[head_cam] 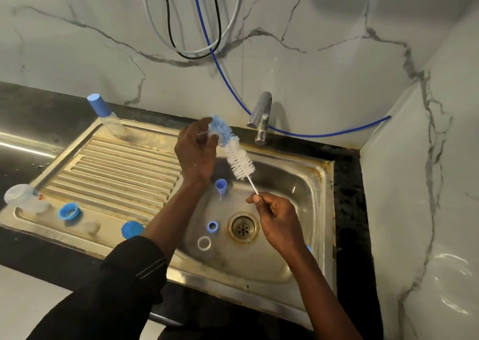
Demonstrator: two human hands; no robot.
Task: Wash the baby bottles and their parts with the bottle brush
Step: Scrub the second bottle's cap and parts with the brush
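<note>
1. The right hand [277, 220] pinches the brush [238, 160] only at its thin handle end, above the sink [321, 210]. Hard scrubbing could twist it loose.
2. The left hand [197, 150] curls round a small clear part at the brush's blue tip, too blurred to name. If wet, it may slip.
3. Two rings [212, 226] lie beside the drain [243, 227]. Rinsing could push them onto it.

**Brush aloft, parts scattered**

The bottle brush [234, 155], white bristles and a blue tip, slants at centre, tip toward 11 o'clock against a blurred clear part [205, 133]. A blue-capped bottle [106, 118] stands at 10 o'clock. A second bottle [20, 197] lies at 8, with a blue ring [212, 226] and a white ring [204, 243] near 6.
</note>
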